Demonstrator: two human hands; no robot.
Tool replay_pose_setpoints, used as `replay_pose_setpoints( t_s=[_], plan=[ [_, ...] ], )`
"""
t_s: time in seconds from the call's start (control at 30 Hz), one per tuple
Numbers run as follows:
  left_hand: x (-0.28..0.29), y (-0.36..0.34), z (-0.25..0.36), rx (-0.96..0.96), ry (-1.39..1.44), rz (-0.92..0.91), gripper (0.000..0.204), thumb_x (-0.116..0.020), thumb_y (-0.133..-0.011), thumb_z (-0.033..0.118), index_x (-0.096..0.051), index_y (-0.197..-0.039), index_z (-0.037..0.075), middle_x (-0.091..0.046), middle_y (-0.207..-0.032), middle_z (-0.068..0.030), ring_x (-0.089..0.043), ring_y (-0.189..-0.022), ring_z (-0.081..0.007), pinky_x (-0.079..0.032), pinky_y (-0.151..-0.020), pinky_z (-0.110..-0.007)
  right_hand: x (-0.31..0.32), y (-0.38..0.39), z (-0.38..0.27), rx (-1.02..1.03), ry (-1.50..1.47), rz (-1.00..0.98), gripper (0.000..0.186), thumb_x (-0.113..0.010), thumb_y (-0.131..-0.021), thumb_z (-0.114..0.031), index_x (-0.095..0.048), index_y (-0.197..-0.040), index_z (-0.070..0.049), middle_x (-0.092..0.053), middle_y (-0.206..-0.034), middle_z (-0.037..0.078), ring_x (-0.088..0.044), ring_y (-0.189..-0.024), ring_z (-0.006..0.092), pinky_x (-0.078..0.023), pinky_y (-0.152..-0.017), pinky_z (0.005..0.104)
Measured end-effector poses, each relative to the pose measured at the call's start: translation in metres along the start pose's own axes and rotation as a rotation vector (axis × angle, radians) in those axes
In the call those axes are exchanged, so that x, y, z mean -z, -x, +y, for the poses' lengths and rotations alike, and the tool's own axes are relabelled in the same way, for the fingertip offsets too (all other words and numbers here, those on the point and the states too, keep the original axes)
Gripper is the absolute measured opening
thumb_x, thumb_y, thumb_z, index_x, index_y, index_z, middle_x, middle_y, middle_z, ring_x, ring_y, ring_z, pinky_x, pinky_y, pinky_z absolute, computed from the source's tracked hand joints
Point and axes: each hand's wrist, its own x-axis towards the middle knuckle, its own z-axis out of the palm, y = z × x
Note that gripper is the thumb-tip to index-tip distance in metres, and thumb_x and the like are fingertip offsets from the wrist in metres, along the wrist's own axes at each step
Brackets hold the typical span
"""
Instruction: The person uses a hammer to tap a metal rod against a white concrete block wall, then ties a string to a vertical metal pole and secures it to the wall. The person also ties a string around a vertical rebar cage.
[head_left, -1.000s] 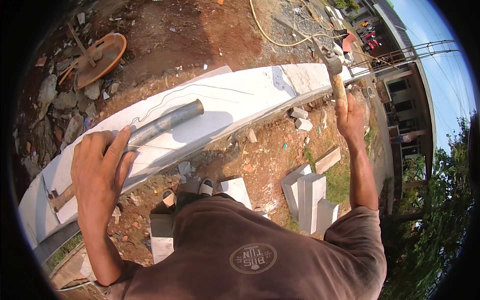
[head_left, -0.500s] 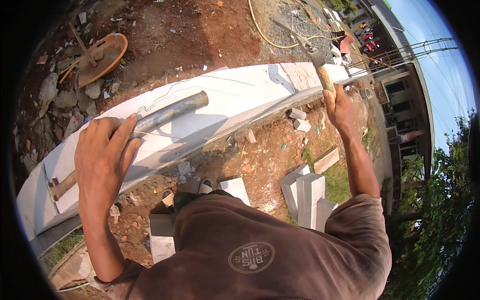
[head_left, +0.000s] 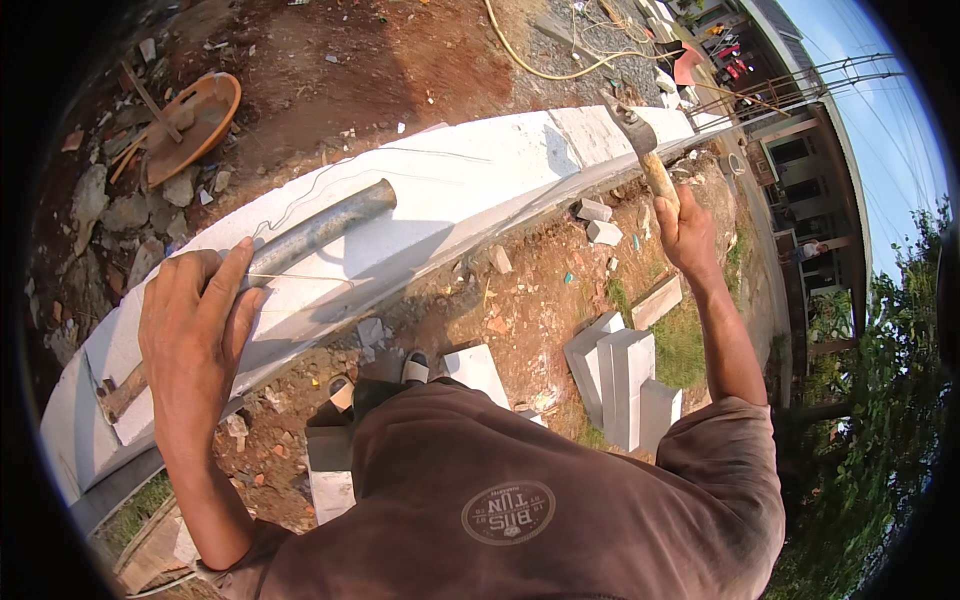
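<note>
Grey metal pipe (head_left: 325, 224): straight, slanted, left of centre. Wooden-handled hammer (head_left: 652, 160): tilted, head uppermost, upper right of frame.

Bright sunlight lays shadow beside the pipe (head_left: 325, 226) — outer edges bend.

Pipe (head_left: 325, 225) mottled gry. Wall (head_left: 490, 185) wht w/ thin dk wavy lines. Hammer handle (head_left: 659, 178) tan, head (head_left: 635, 130) dk gry. Shirt (head_left: 590, 480) dk brn w/ pale rnd print (head_left: 508, 512). Basin (head_left: 236, 97) orange; soil (head_left: 450, 80) reddish-brn; hose (head_left: 546, 75) pale yel.
</note>
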Motion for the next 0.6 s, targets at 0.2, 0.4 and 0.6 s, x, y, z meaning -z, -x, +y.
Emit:
replay_pose_setpoints(
  t_s=[0.2,0.4,0.6],
  plan=[
    [0.002,0.003,0.0,0.021,0.005,-0.033,0.04,-0.072,-0.071,0.011,-0.064,-0.11,0.007,-0.054,-0.088,-0.0082,-0.051,-0.082,-0.0258,-0.042,-0.072,-0.037,0.006,-0.007,0.027,-0.375,0.056,-0.236,0.055,-0.039,-0.094,-0.054,-0.055,-0.086,-0.002,-0.06,-0.065,0.014,-0.059,-0.057,0.0283,-0.044,-0.055,0.0418],
    [-0.001,0.0,-0.001,-0.006,0.01,-0.006,0.041,-0.072,-0.072,0.012,-0.063,-0.111,0.007,-0.053,-0.088,-0.0085,-0.051,-0.082,-0.026,-0.042,-0.072,-0.038,-0.005,0.004,0.018,-0.071,0.074,-0.137,0.048,-0.047,-0.093,-0.049,-0.054,-0.087,-0.002,-0.06,-0.066,0.021,-0.06,-0.064,0.0418,-0.045,-0.059,0.0465],
    [0.002,0.002,0.0,0.027,0.005,-0.034,0.039,-0.071,-0.073,0.012,-0.064,-0.11,0.006,-0.053,-0.087,-0.0092,-0.051,-0.082,-0.0263,-0.042,-0.072,-0.038,-0.005,-0.01,0.039,-0.411,0.023,-0.201,0.056,-0.042,-0.092,-0.056,-0.058,-0.09,-0.003,-0.061,-0.071,0.023,-0.062,-0.07,0.0408,-0.046,-0.064,0.0505]
  ],
)
